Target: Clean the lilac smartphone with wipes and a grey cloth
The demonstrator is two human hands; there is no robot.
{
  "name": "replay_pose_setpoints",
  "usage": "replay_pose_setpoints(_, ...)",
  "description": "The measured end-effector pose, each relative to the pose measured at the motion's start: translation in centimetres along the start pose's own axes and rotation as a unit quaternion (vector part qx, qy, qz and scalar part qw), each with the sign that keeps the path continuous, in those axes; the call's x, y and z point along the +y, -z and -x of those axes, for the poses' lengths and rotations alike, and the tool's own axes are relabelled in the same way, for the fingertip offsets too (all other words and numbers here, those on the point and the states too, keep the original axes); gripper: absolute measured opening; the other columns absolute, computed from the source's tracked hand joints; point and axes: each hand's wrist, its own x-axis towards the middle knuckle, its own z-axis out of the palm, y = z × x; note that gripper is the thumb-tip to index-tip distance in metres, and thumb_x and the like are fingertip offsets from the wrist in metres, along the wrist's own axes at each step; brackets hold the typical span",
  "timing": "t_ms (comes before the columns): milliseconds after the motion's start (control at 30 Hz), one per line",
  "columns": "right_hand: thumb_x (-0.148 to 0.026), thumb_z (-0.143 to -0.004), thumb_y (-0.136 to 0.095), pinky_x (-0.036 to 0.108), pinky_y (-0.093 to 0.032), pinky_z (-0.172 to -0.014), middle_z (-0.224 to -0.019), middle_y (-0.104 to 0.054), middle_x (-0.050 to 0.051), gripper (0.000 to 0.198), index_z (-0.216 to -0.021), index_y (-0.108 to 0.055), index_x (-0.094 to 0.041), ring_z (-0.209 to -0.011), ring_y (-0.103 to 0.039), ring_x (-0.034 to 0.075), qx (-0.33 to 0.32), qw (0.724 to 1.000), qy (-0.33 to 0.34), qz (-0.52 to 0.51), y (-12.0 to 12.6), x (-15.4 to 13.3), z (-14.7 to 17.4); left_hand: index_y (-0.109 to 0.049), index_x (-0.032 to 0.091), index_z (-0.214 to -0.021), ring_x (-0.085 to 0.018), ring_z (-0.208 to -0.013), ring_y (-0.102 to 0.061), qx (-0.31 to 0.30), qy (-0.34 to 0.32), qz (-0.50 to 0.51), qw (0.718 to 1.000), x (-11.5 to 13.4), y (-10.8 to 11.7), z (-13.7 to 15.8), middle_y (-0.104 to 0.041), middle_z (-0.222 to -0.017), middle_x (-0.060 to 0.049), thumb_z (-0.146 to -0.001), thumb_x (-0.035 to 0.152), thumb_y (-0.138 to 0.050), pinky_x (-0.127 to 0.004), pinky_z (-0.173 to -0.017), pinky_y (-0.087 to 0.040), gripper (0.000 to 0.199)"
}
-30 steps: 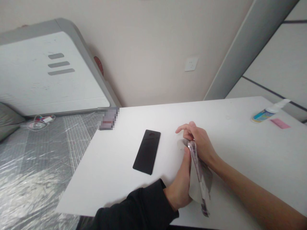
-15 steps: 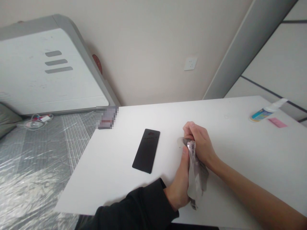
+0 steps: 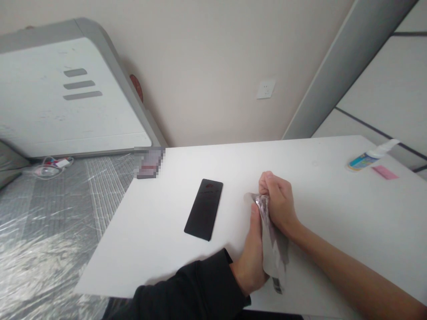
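Note:
A crumpled, shiny grey-white plastic packet (image 3: 274,253) stands on edge between my hands, a dark printed patch at its near end. My left hand (image 3: 252,260), in a black sleeve, holds its left side with the thumb stretched along it; the other fingers are hidden behind the packet. My right hand (image 3: 280,200) is closed in a fist on the far end, pinching the bunched plastic. A pale flap sticks out to the left of that fist. To the left of both hands, a dark flat phone-shaped slab (image 3: 204,210) lies on the white table (image 3: 150,249).
At the table's far right lie a spray bottle (image 3: 367,158) on its side and a pink slip (image 3: 385,172). A blurred-out flat item (image 3: 149,163) sits at the back left corner. Behind are the wall and a socket (image 3: 266,89); plastic sheeting (image 3: 56,222) covers the floor.
My right hand has shifted slightly right and toward me, still clenched on the packet's far end. The packet's near end has swung slightly to the right. The left hand stays on it.

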Motion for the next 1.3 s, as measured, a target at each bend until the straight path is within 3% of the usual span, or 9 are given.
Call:
replay_pose_setpoints(167, -0.074, -0.094, -0.041, 0.032, -0.026, -0.053, -0.057, -0.034, -0.003, 0.061, -0.057, -0.033, -0.026, -0.054, -0.031, 0.015, 0.010, 1.000, 0.014, 0.017, -0.2, 0.5, -0.2, -0.071, 0.014, -0.131, -0.026, -0.121, -0.067, 0.024, 0.046, 0.004, 0.999, 0.1, 0.3, -0.3, -0.077, -0.119, -0.010, -0.106, 0.059, -0.030, -0.031, -0.108, -0.048, 0.066)
replay_pose_setpoints(267, -0.074, -0.096, -0.036, 0.033, -0.025, -0.053, -0.052, -0.032, -0.003, 0.064, -0.053, -0.032, -0.026, -0.051, -0.030, 0.014, 0.014, 0.999, 0.006, 0.034, -0.2, 0.8, -0.4, -0.075, 0.014, -0.123, -0.024, -0.112, -0.070, 0.041, 0.030, 0.026, 0.998, 0.7, 0.0, -0.5, -0.078, -0.110, -0.009, -0.108, 0.052, -0.026, -0.030, -0.103, -0.051, 0.064)
replay_pose_setpoints(467, -0.078, -0.096, -0.027, 0.033, -0.023, -0.050, -0.047, -0.030, -0.003, 0.068, -0.051, -0.029, -0.026, -0.046, -0.029, 0.014, 0.000, 0.997, 0.015, 0.076, 0.6, 0.6, -0.7, -0.078, 0.014, -0.108, -0.024, -0.108, -0.071, 0.039, 0.012, 0.044, 0.998, 1.0, 0.2, -0.7, -0.078, -0.097, -0.008, -0.107, 0.052, -0.036, -0.030, -0.102, -0.050, 0.058)
replay_pose_setpoints(700, -0.085, -0.090, -0.030, 0.033, -0.028, -0.055, -0.048, -0.042, 0.001, 0.073, -0.049, -0.038, -0.025, -0.048, -0.037, 0.016, -0.031, 0.988, 0.067, 0.136, 1.2, 0.6, -0.7, -0.076, 0.017, -0.107, -0.025, -0.112, -0.069, 0.016, -0.001, 0.043, 0.999, 0.9, 0.6, -0.3, -0.078, -0.099, -0.006, -0.100, 0.057, -0.052, -0.033, -0.105, -0.049, 0.047)
replay_pose_setpoints(833, -0.083, -0.094, -0.020, 0.033, -0.037, -0.057, -0.050, -0.052, 0.004, 0.075, -0.049, -0.038, -0.025, -0.051, -0.050, 0.018, -0.055, 0.990, 0.071, 0.111, 1.3, 0.3, -0.6, -0.076, 0.017, -0.103, -0.026, -0.110, -0.070, 0.022, -0.037, 0.037, 0.998, 1.0, 1.1, -0.9, -0.078, -0.097, -0.006, -0.097, 0.057, -0.057, -0.035, -0.103, -0.050, 0.045)
replay_pose_setpoints(933, -0.086, -0.091, -0.022, 0.032, -0.042, -0.055, -0.048, -0.056, 0.005, 0.076, -0.046, -0.033, -0.025, -0.051, -0.058, 0.019, -0.119, 0.991, 0.056, 0.037, 1.9, -0.9, -0.4, -0.076, 0.016, -0.095, -0.026, -0.103, -0.071, 0.041, -0.048, 0.037, 0.997, 1.1, 1.6, -1.4, -0.077, -0.091, -0.006, -0.096, 0.058, -0.058, -0.035, -0.098, -0.052, 0.046)
replay_pose_setpoints(1067, -0.092, -0.084, -0.030, 0.029, -0.029, -0.040, -0.037, -0.042, 0.001, 0.078, -0.044, -0.032, -0.026, -0.035, -0.036, 0.013, -0.192, 0.976, 0.002, -0.104, 3.7, -2.4, -1.0, -0.072, 0.014, -0.078, -0.025, -0.087, -0.073, 0.068, 0.004, 0.038, 0.997, 1.4, 1.8, -1.6, -0.077, -0.084, -0.009, -0.098, 0.067, -0.045, -0.034, -0.088, -0.054, 0.062)
replay_pose_setpoints(1167, -0.089, -0.087, -0.032, 0.028, -0.020, -0.039, -0.038, -0.025, -0.006, 0.074, -0.049, -0.032, -0.026, -0.036, -0.022, 0.012, -0.143, 0.975, -0.013, -0.171, 5.4, -1.8, -2.9, -0.075, 0.012, -0.084, -0.021, -0.072, -0.071, 0.072, 0.018, 0.031, 0.997, 1.6, 1.9, -1.6, -0.077, -0.081, -0.011, -0.098, 0.072, -0.038, -0.031, -0.075, -0.054, 0.072)
replay_pose_setpoints(1300, -0.084, -0.089, -0.042, 0.027, -0.026, -0.043, -0.050, -0.019, -0.007, 0.071, -0.054, -0.026, -0.024, -0.045, -0.019, 0.012, -0.060, 0.979, -0.048, -0.188, 6.9, 1.5, -6.1, -0.077, 0.008, -0.093, -0.020, -0.067, -0.071, 0.065, 0.019, 0.024, 0.997, 1.9, 1.8, -1.5, -0.079, -0.087, -0.015, -0.098, 0.071, -0.037, -0.031, -0.070, -0.053, 0.075)
